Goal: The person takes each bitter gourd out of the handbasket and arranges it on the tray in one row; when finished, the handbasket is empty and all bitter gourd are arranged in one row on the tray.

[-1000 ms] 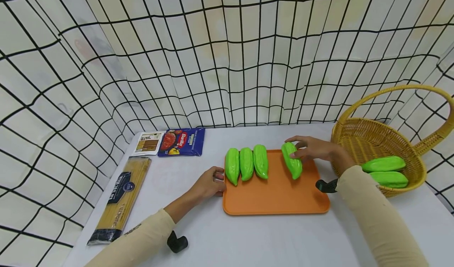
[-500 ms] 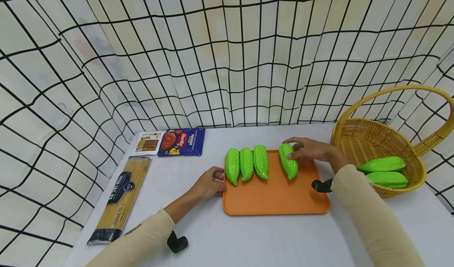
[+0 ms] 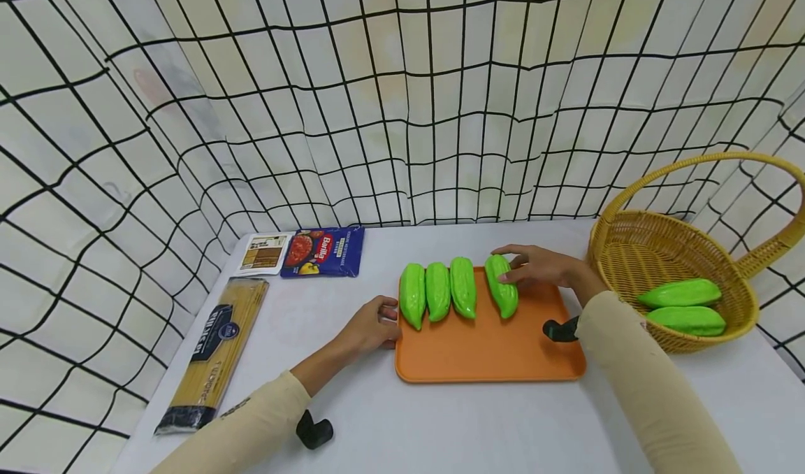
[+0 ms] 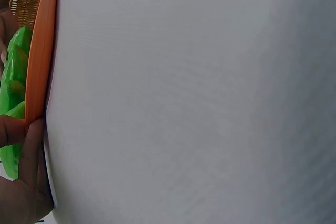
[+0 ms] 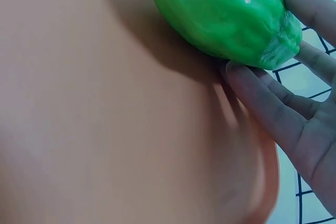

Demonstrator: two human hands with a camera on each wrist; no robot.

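Observation:
My right hand (image 3: 541,268) grips the far end of a glossy green bitter melon (image 3: 501,292), thumb on the near side and fingers on the other. This bitter melon is over the orange tray (image 3: 490,358), casting a shadow on it in the right wrist view; whether it touches the tray I cannot tell. To its left, a bitter melon (image 3: 462,287), a second bitter melon (image 3: 437,291) and a third bitter melon (image 3: 412,296) lie side by side on the tray. My left hand (image 4: 23,182) pinches the tray's left rim, thumb inside and fingers outside.
A wicker basket (image 3: 635,240) with a tall handle stands at the right, two bitter melons (image 3: 682,292) inside. At the left lie a spaghetti pack (image 3: 214,355), a blue Barilla packet (image 3: 323,252) and a white packet (image 3: 263,254). Black netting (image 3: 430,110) borders the table.
My right hand has moved left with its bitter melon, closer to the row on the tray. My left hand stays at the tray's rim.

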